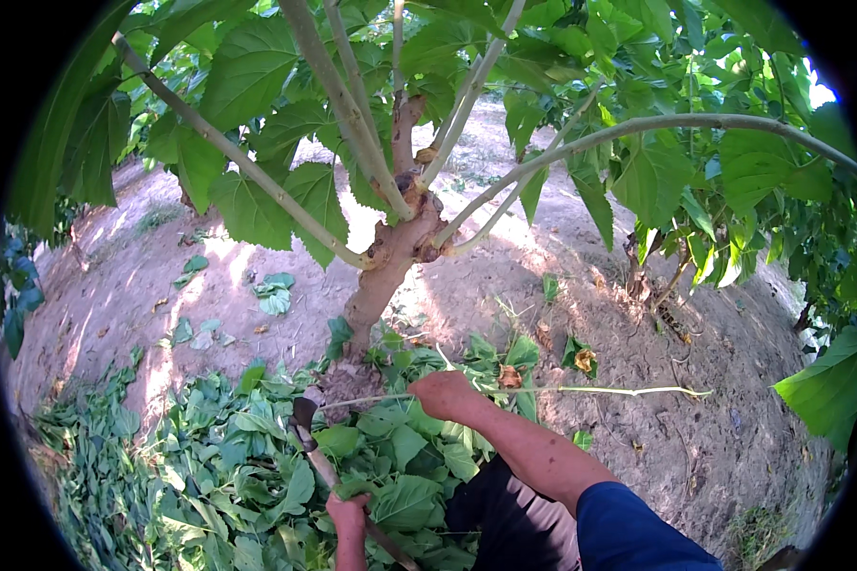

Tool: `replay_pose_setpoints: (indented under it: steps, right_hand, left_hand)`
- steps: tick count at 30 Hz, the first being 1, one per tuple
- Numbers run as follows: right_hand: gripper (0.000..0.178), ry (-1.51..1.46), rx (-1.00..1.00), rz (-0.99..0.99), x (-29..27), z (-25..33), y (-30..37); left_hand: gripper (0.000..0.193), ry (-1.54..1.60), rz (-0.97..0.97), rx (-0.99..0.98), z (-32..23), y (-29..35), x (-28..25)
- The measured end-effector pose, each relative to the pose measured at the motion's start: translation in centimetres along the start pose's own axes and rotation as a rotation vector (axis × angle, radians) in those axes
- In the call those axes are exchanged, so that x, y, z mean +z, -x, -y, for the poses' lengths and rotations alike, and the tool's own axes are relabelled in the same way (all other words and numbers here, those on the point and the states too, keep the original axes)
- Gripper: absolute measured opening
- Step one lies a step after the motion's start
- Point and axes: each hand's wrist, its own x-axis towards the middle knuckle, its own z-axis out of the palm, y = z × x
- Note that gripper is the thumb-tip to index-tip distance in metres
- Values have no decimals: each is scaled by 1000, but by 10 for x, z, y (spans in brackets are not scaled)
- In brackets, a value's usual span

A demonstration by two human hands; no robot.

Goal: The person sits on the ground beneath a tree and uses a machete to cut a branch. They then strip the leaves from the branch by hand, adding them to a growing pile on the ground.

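Note:
My left hand is closed round the wooden handle of a hatchet-like tool, which slants up and to the left. Its dark metal head is beside the left end of a thin, pale stem. My right hand grips that stem in a fist, holding it nearly level in front of the tree's base. The stem's bare, thin end reaches far to the right. Directly ahead stands a short, knobbly trunk, its branches spreading from a thick, scarred top.
A thick layer of cut leaves covers the ground at the lower left. Overhead, a long branch arches to the right among broad green leaves. Dry soil slopes away on the right, where another leafy plant grows.

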Motion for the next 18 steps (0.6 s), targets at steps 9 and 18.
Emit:
replay_pose_setpoints:
  steps: [9, 18]
  right_hand:
    - [20, -47, 65, 31, 10, 2, -7]
    - [24, -95, 65, 46, 28, -1, -25]
  left_hand:
    - [22, 55, 3, 9, 6, -2, -3]
    - [19, 28, 32, 13, 8, -4, -4]
